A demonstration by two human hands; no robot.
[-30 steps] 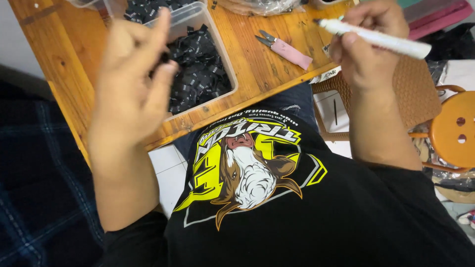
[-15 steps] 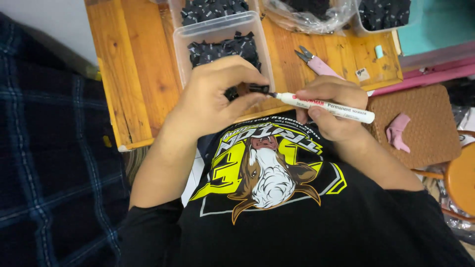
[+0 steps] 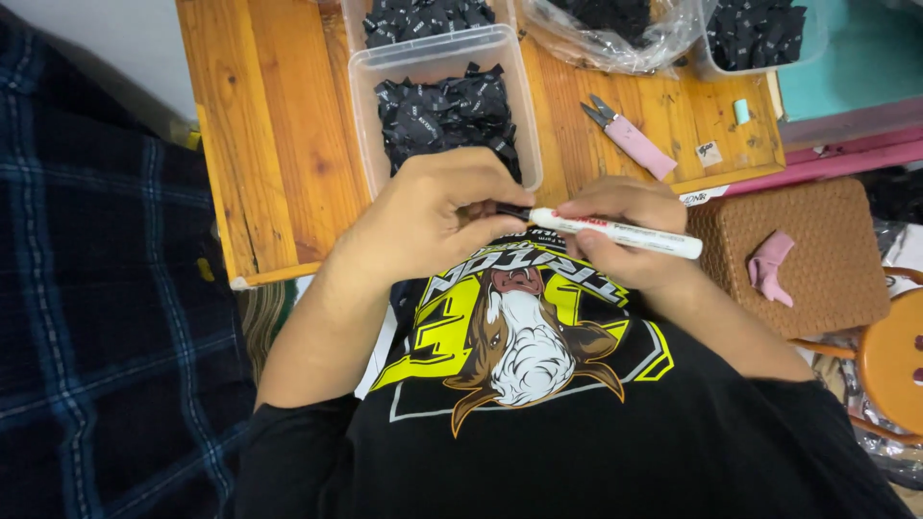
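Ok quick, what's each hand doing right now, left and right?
Left hand: closed, fingers pinching the black tip end of the white marker.
Right hand: closed around the white marker's barrel, holding it level above the wooden table's near edge.

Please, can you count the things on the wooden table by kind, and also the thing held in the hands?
Clear plastic containers of black pieces: 3
Clear plastic bag: 1
Pink-handled snips: 1
Small pale blue piece: 1
Small square tag: 1
White marker, held by left hand and right hand: 1
Total: 8
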